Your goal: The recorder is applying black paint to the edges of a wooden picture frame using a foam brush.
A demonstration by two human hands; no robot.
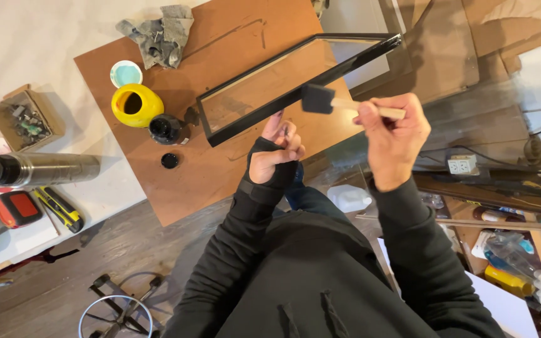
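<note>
Right hand (pixel 392 134) pinched on the brush (pixel 345 103) by its light wooden handle, soft foam head at the frame (pixel 295 78), a stiff, slick, light thing steadied near-edge by the left hand (pixel 277 153) on the surface (pixel 220 169).

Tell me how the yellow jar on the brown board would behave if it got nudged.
The yellow jar looks rounded and squat, so it would probably slide rather than tip. Its mouth is open, with a teal lid lying beside it, so any contents might slop out. It stands close to the small black pot and could knock it.
</note>
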